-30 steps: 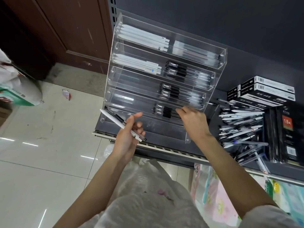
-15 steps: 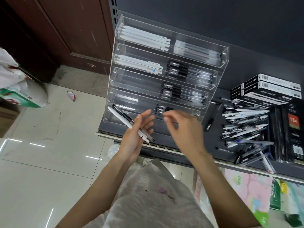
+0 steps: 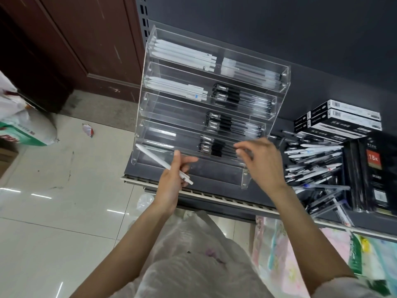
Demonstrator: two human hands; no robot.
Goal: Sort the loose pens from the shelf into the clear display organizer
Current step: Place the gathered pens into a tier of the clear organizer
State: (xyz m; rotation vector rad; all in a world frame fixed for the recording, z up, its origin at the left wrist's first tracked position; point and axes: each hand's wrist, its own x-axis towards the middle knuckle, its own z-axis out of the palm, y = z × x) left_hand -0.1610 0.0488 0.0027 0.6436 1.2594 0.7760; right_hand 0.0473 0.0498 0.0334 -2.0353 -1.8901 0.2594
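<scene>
The left hand [image 3: 171, 183] holds one white pen [image 3: 163, 164] in its grip, slanted before the lowest tier of the clear organizer [image 3: 214, 100] on the shelf [image 3: 214, 197]. The right hand [image 3: 264, 164] pinches a thin clear pen [image 3: 245, 152] there. Loose pens [image 3: 313, 162] lie piled just right of it.

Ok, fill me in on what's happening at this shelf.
A person is sorting pens into the clear display organizer on the dark shelf. The left hand holds a white pen just in front of the organizer's lower tiers. The right hand hovers by the tier of black pens; whether it holds anything is unclear. The upper tiers already hold white and black pens, and a loose pile of pens waits to the right.
</scene>
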